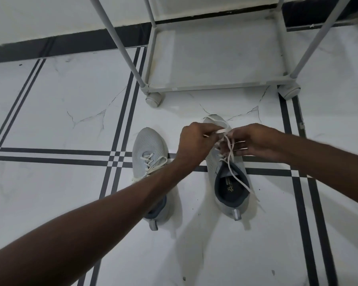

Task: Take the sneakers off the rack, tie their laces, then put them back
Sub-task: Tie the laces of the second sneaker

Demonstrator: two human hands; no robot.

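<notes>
Currently both sneakers are off the rack (215,87) and on the floor (50,112), toes toward the rack, near the middle of the tile grid.

Left sneaker (148,153): parked beside the other, partly under the left forearm. Laces (151,163) lie loose across the tongue, no tight bow visible; can't tell if knotted. Mesh upper looks soft and light, should dent under a pinch. Best hold is the heel collar or the pull tab at the back, not the toe mesh.

Left hand (195,142): over the right sneaker's forefoot, fingers closed narrow on a flat white lace (220,131), pulling it taut toward the other hand.

Right sneaker (229,182): on the floor under both hands, opening dark and empty, heel tab toward the camera. One lace end trails down over the collar and out past the shoe's right side onto the floor.

Right hand (254,141): fingers pinched on the lace strands near the top eyelets, just beside the left hand. Exact crossing of strands is hidden between the fingers, so knot stage unclear; reads as mid-tie.

Handling notes (judgement): flat woven lace is limp and low-friction, slips if tension drops, so keep both pinches close to the crossing. Shoe is light enough to skid on smooth tile when pulled; pull laces sideways against each other, not upward. Trailing end could get trapped under the sole.
</notes>
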